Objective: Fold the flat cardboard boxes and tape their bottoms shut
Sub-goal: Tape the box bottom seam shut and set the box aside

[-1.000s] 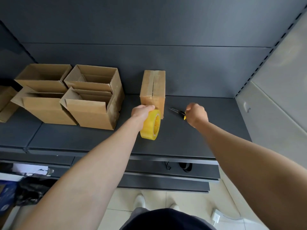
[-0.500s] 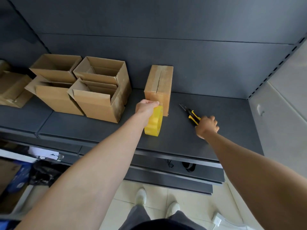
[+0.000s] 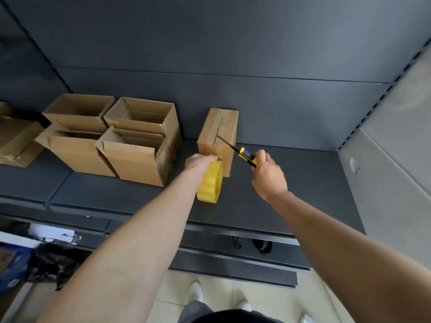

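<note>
Both our forearms bare, stretched forward toward upright box [image 3: 220, 129]. Our left hand [image 3: 200, 162] at box's near lower face, knuckles up, fingers curled over yellow tape roll [image 3: 210, 183]. Our right hand [image 3: 268, 177] just right of box, fist wrapped round yellow-black knife [image 3: 247, 156], blade tip at box's front seam.

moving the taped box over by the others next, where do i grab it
By its two side walls, coming down from above. The taped box stands narrow with the sealed face up; the wall is behind it, and the knife and tape roll crowd its front.
</note>
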`<state>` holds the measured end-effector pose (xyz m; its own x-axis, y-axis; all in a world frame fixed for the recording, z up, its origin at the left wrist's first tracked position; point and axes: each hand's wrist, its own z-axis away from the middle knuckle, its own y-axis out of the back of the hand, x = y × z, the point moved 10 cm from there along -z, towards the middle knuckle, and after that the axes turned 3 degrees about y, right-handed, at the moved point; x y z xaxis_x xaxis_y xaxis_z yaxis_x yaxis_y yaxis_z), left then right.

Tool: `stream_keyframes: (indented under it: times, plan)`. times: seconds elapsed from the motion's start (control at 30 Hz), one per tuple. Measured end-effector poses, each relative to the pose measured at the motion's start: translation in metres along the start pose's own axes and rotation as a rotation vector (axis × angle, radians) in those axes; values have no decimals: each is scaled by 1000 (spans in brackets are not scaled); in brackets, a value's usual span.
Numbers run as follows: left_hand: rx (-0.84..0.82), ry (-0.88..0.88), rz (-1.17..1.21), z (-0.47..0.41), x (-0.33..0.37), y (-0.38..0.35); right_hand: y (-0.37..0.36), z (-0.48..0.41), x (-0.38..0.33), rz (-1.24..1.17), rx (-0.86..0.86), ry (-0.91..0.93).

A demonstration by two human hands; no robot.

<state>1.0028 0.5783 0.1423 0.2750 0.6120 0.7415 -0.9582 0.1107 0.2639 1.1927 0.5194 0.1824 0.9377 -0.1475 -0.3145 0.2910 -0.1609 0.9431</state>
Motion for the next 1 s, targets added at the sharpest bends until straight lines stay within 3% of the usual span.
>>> stream_keyframes:
  times: [0.1, 0.27, 0.43, 1.0]
  plan:
    - [-24, 1, -1, -5, 0, 1, 3, 2, 5, -35, 35, -26]
    - [-58, 16, -21, -8, -3, 3, -14, -3, -17, 61, -74, 81]
    - [-131, 32, -44, -12, -8, 4, -31, -7, -23, 107, -165, 59]
    - [-126, 143, -80, -17, -10, 17, -46, -12, -30, 286, -241, 9]
